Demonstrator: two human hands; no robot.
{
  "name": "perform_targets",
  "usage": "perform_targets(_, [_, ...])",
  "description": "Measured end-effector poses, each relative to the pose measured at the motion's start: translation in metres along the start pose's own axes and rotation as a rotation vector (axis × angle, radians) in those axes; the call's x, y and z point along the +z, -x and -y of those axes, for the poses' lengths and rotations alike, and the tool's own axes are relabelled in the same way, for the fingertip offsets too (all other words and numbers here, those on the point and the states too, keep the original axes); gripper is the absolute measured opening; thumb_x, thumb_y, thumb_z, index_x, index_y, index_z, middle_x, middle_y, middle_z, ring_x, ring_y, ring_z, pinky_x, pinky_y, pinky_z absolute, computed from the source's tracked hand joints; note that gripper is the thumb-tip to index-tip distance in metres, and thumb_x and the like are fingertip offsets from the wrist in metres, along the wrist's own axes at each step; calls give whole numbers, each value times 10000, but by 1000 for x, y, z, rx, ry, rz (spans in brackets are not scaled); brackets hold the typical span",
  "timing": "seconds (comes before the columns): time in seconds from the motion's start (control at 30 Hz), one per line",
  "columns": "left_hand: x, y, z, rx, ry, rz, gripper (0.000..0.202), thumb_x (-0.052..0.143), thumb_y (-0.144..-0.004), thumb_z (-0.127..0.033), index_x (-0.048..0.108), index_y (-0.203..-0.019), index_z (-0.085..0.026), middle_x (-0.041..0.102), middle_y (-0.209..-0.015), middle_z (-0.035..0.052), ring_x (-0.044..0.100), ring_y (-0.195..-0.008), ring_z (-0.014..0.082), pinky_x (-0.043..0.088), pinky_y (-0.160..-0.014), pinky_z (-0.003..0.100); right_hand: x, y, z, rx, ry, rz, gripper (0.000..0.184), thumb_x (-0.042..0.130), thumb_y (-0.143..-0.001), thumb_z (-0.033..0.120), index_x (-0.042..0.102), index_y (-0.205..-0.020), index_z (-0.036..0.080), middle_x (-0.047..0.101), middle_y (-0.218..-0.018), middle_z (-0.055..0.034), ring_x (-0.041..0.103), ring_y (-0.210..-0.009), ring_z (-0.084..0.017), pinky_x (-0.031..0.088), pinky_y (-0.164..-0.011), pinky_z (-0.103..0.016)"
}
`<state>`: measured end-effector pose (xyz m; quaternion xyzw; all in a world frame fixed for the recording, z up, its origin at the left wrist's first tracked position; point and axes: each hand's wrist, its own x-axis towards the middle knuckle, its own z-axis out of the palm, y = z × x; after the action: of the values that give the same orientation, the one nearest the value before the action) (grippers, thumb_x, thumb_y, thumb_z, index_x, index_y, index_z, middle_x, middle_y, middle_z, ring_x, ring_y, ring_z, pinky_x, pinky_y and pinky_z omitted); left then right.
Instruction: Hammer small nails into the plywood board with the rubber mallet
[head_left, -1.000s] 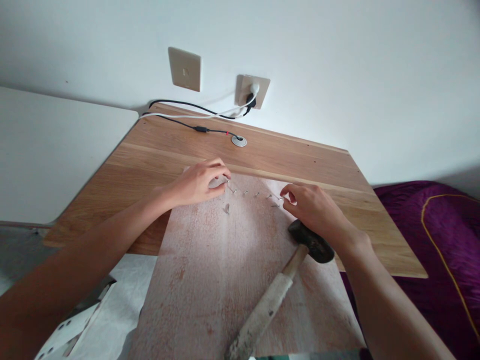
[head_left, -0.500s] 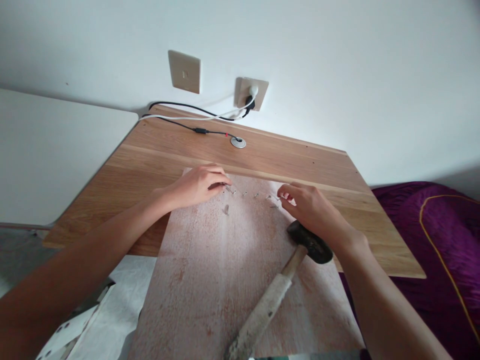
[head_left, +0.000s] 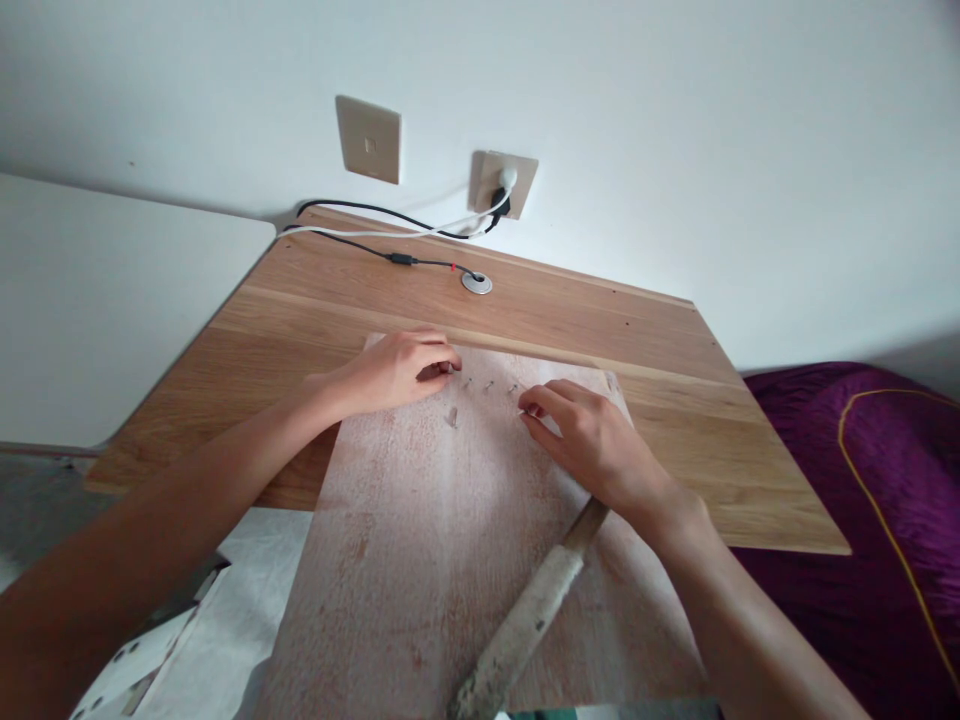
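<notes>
Head view: three small nails (head_left: 489, 387) seem to stand in a row on the board (head_left: 397, 560), mid-frame, none looking driven flush; a fourth nail (head_left: 453, 418) sits out of line, just below and left. The left hand (head_left: 401, 372) and right hand (head_left: 581, 425) flank the row, each grip curled, holding what I cannot tell. Lower centre, a hammer (head_left: 525, 620) crosses the board, its head hidden by the right arm. Cables (head_left: 375, 235) cross the surface (head_left: 727, 430), upper centre.
</notes>
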<state>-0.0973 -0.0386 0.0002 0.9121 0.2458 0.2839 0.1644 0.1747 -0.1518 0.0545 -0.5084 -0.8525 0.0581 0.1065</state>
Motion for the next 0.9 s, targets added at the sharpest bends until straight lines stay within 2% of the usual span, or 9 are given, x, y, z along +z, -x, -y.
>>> perform_targets(0.2, [-1, 0, -2, 6, 3, -3, 120, 655, -917, -144, 751, -970, -193, 729, -905, 25, 669, -805, 165, 469, -727, 270, 7, -2, -2, -22, 35, -29, 139, 590, -1009, 145, 719, -997, 195, 763, -946, -92, 716, -863, -236, 536, -767, -342])
perform_targets(0.4, [-3, 1, -4, 15, 6, 24, 138, 632, -958, -175, 767, -981, -193, 738, -939, 31, 680, -815, 154, 474, -733, 258, 9, -3, 0, -27, 11, -34, 146, 572, -1026, 156, 714, -1023, 189, 764, -969, -96, 718, -892, -235, 536, -783, -340])
perform_targets(0.77, [-4, 2, -4, 49, -17, 37, 139, 646, -924, -153, 778, -937, -194, 749, -957, 38, 696, -820, 158, 502, -738, 262, 5, 4, 0, -58, 0, 9, 147, 608, -1018, 158, 730, -1091, 195, 771, -987, -98, 726, -920, -247, 574, -809, -367])
perform_targets(0.9, [-4, 2, -3, 67, -38, 26, 140, 654, -902, -143, 782, -921, -195, 747, -938, 36, 695, -800, 158, 503, -715, 261, 3, 4, -1, -53, 12, 3, 142, 598, -1027, 149, 733, -1042, 191, 771, -980, -96, 732, -906, -239, 570, -808, -356])
